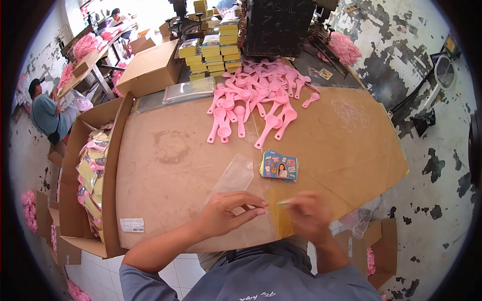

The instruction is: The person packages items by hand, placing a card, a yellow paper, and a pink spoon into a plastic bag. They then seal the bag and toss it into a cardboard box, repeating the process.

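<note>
My left hand (pixel 233 213) is closed in a pinch at the edge of a clear plastic bag, above the front of the cardboard-covered table. A yellow card (pixel 282 220), blurred, hangs between my two hands and seems to be inside the bag. My right hand (pixel 310 213) is beside the card, its curled fingers smeared by motion, with a small pale edge at the fingertips. Just beyond lies a stack of printed cards (pixel 279 165), blue on top. Flat clear bags (pixel 233 175) lie left of it. Farther back is a heap of pink plastic spoons (pixel 256 93).
On the left stands an open carton (pixel 120 175) of packed bags with pink spoons and yellow cards. Behind are a closed box (pixel 148 70), a pile of clear bags (pixel 189 91) and card stacks (pixel 213 52). A person (pixel 47 110) sits at far left; another is at the back.
</note>
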The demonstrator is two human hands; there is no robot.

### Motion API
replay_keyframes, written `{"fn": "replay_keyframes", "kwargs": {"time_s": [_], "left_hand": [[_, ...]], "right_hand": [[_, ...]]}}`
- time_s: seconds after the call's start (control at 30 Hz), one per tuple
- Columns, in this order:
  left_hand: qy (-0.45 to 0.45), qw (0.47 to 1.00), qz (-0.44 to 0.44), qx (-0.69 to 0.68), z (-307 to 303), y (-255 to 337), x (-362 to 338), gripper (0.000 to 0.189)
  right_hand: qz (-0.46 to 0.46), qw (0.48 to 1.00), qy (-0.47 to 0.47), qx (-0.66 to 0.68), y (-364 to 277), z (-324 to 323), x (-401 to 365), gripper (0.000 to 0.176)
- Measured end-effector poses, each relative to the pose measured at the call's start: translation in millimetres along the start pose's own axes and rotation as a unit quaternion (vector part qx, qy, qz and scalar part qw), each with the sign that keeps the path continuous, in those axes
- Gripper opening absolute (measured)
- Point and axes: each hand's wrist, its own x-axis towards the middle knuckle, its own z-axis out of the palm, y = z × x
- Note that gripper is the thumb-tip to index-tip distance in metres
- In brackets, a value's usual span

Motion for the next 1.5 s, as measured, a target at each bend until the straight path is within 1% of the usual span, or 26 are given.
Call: {"fn": "replay_keyframes", "kwargs": {"time_s": [0.03,0.07,0.1,0.17,0.27,0.37,0.47,0.5,0.57,0.67,0.77,0.8,0.83,0.87,0.93,0.97,1.07,1.13,1.17,1.2,1.27,1.33,1.37,1.43,1.47,1.5], "left_hand": [[0.007,1.0,-0.009,-0.002,-2.7,2.3,-0.3,0.016],[0.034,0.999,-0.009,0.016,-6.3,0.5,0.3,0.016],[0.061,0.998,-0.01,0.033,-10.2,-2.3,2.2,0.015],[0.098,0.994,-0.017,0.052,-14.9,-3.7,5.7,0.015],[0.124,0.989,-0.035,0.066,-19.0,-2.8,10.1,0.016],[0.128,0.988,-0.052,0.073,-18.4,-5.3,11.8,0.017],[0.129,0.986,-0.065,0.081,-18.4,-6.2,11.4,0.018],[0.13,0.985,-0.066,0.087,-19.5,-7.2,11.7,0.018],[0.137,0.983,-0.07,0.096,-22.3,-10.1,10.9,0.019],[0.16,0.975,-0.072,0.137,-26.3,-14.1,12.3,0.023],[0.194,0.947,-0.07,0.247,-28.1,-18.4,14.5,0.029],[0.204,0.934,-0.071,0.285,-26.2,-24.4,14.2,0.031],[0.213,0.92,-0.071,0.322,-24.7,-28.0,13.0,0.033],[0.195,0.919,-0.105,0.325,-24.0,-28.3,11.2,0.035],[0.159,0.915,-0.168,0.33,-23.9,-28.8,9.4,0.038],[0.145,0.915,-0.161,0.341,-24.8,-29.9,9.1,0.039],[0.112,0.919,-0.162,0.342,-25.5,-36.3,6.7,0.039],[0.106,0.928,-0.182,0.307,-26.4,-39.2,7.2,0.036],[0.113,0.931,-0.201,0.284,-27.0,-36.8,8.1,0.033],[0.12,0.932,-0.219,0.262,-27.0,-33.8,9.9,0.03],[0.141,0.94,-0.242,0.198,-27.8,-30.1,11.2,0.026],[0.166,0.948,-0.247,0.112,-29.0,-32.1,10.5,0.024],[0.154,0.953,-0.232,0.117,-30.7,-34.8,9.1,0.026],[0.132,0.963,-0.2,0.125,-34.0,-44.0,7.5,0.03],[0.133,0.968,-0.192,0.09,-34.3,-51.3,6.2,0.029],[0.133,0.972,-0.184,0.055,-33.4,-59.6,4.7,0.028]], "right_hand": [[-0.022,0.991,0.065,-0.118,8.6,-21.9,-3.4,0.023],[0.069,0.977,0.194,-0.063,31.0,-39.6,-20.2,0.021],[0.094,0.945,0.304,-0.073,60.3,-64.9,-33.8,0.014],[0.122,0.862,0.473,-0.134,91.2,-108.7,-43.1,0.014],[0.301,0.85,0.39,-0.184,159.9,-169.2,-133.4,0.017],[0.355,0.856,0.311,-0.211,190.6,-164.7,-190.4,0.019],[0.395,0.839,0.364,-0.088,208.5,-164.4,-215.4,0.02],[0.386,0.84,0.363,-0.117,212.7,-167.2,-219.6,0.018],[0.368,0.841,0.357,-0.173,211.7,-169.9,-217.3,0.017],[0.445,0.818,0.118,-0.344,189.8,-186.3,-209.5,0.025],[0.254,0.861,0.008,-0.441,190.2,-198.4,-213.9,0.031],[0.306,0.86,0.017,-0.409,188.0,-201.4,-213.6,0.028],[0.359,0.854,0.025,-0.375,158.1,-199.1,-190.8,0.026],[0.411,0.845,0.034,-0.34,130.3,-199.4,-168.5,0.023],[0.476,0.791,0.022,-0.384,92.3,-210.8,-124.1,0.021],[0.506,0.761,0.016,-0.405,81.3,-211.0,-102.5,0.02],[0.305,0.865,0.222,-0.331,61.4,-178.7,-47.3,0.018],[0.23,0.925,0.15,-0.262,40.4,-135.9,-5.6,0.02],[0.169,0.953,0.071,-0.241,39.4,-116.1,10.3,0.021],[0.104,0.97,-0.008,-0.218,41.4,-96.0,24.5,0.023],[0.047,0.983,-0.086,-0.158,39.7,-55.5,51.2,0.026],[0.037,0.98,-0.128,-0.148,57.9,-27.2,65.5,0.028],[0.032,0.978,-0.149,-0.144,64.8,-18.4,70.1,0.029],[0.083,0.966,-0.2,-0.14,71.5,-12.3,79.2,0.03],[0.107,0.958,-0.226,-0.139,73.4,-11.0,83.0,0.03],[0.111,0.961,-0.216,-0.132,74.4,-10.7,85.9,0.029]]}}
